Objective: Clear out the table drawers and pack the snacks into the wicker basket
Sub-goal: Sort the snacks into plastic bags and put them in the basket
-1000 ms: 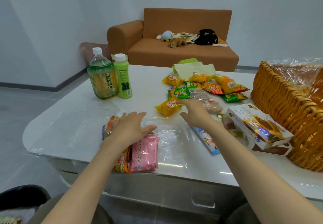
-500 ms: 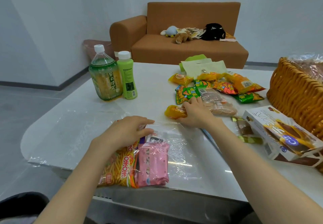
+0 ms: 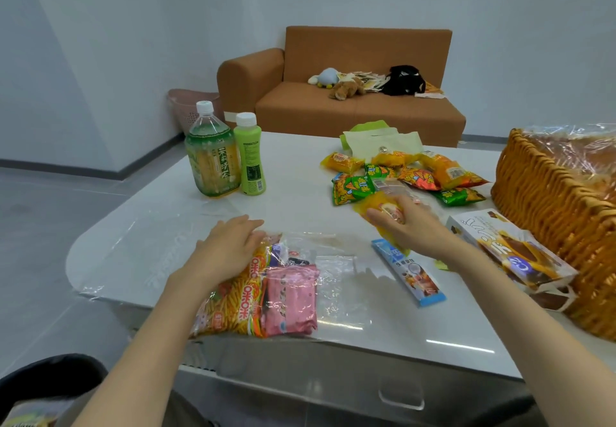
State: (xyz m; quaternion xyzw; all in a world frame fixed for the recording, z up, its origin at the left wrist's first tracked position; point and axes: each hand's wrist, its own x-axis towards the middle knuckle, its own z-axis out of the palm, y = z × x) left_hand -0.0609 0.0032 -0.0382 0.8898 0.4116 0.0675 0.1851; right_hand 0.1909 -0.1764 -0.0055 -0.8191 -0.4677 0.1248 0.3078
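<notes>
While your left grip point(image 3: 230, 248) rests spread flat on bagged snacks point(image 3: 290, 293), your right grip point(image 3: 411, 229) pinches a yellow packet point(image 3: 373, 208).

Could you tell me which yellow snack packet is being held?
The yellow packet gripped by the right hand; the other yellow packets lie on the table.

Two bare arms point(image 3: 150, 343) are seen, each one long and thin and left uncovered all the way down to the left hand point(image 3: 230, 246) and the right hand point(image 3: 410, 229), and a bit of soft grey-brown cloth point(image 3: 186, 410) is worn low down between them.
</notes>
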